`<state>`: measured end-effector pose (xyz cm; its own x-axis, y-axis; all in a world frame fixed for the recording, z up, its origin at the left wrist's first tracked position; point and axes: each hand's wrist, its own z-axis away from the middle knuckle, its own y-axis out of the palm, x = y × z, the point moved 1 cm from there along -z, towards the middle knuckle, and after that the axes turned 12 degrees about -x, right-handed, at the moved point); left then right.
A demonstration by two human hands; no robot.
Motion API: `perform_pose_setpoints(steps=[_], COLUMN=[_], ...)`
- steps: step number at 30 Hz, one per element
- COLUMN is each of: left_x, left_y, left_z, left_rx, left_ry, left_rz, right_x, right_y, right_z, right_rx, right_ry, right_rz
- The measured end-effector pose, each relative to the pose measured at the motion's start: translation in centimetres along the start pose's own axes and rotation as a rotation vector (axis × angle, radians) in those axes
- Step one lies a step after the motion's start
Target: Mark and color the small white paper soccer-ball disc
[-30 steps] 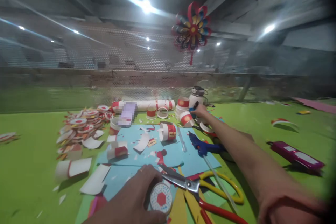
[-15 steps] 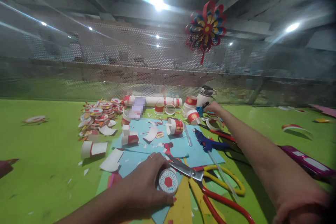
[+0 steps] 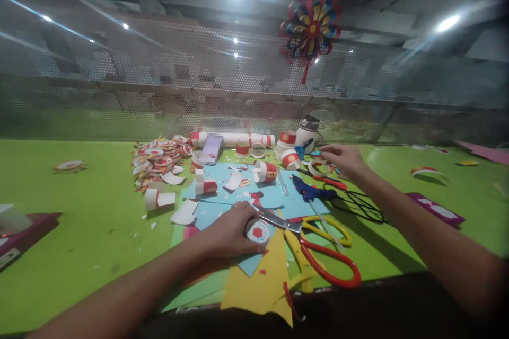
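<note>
My left hand (image 3: 234, 230) is closed around a white paper-cup disc (image 3: 257, 232) with a red hexagon at its centre and blue dots around it, held by the rim over paper sheets. My right hand (image 3: 344, 160) reaches to the back right, thumb and fingers brought together; what is between them, if anything, is too small to make out. Just left of its fingertips stands a small blue holder (image 3: 299, 153) with a black pen-like stick in it. Large scissors (image 3: 292, 226) with one yellow and one red handle lie beside my left hand. A blue glue gun (image 3: 308, 189) rests between my hands.
Left of centre is a heap of decorated discs (image 3: 159, 156). Cut paper cups (image 3: 265, 171) and scraps lie on blue sheets (image 3: 254, 196). A bottle (image 3: 308, 132) stands at the back, near a paper pinwheel flower (image 3: 312, 29). Black cable (image 3: 363, 204) runs under my right arm.
My right hand has drawn back slightly to the right from the blue holder. My left hand still holds the disc. The view has shifted, showing the table's front edge.
</note>
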<state>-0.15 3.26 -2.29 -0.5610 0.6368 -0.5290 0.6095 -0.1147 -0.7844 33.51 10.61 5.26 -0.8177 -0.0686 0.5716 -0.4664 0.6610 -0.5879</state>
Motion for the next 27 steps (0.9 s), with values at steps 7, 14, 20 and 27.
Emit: perform_pose_setpoints(steps=[7,14,20,27], left_x=[0.8,1.2,1.2,1.0], left_y=[0.3,0.3,0.2,-0.1], left_z=[-0.5,-0.6,-0.6,-0.7], left_rx=[-0.045,-0.158,-0.278,-0.359], left_ry=[-0.003,-0.003,0.048,0.069], left_rz=[0.073,0.093,0.063,0.038], right_x=[2.3,1.4,3.0,4.3], right_y=[-4.4,-5.8,-4.0,-3.0], right_z=[13.9,18.3,18.3,18.3], right_rx=[0.328,0.531,0.591,0.595], right_ry=[-0.294,-0.553,-0.713,-0.846], right_rz=[-0.033,0.191,0.417,0.37])
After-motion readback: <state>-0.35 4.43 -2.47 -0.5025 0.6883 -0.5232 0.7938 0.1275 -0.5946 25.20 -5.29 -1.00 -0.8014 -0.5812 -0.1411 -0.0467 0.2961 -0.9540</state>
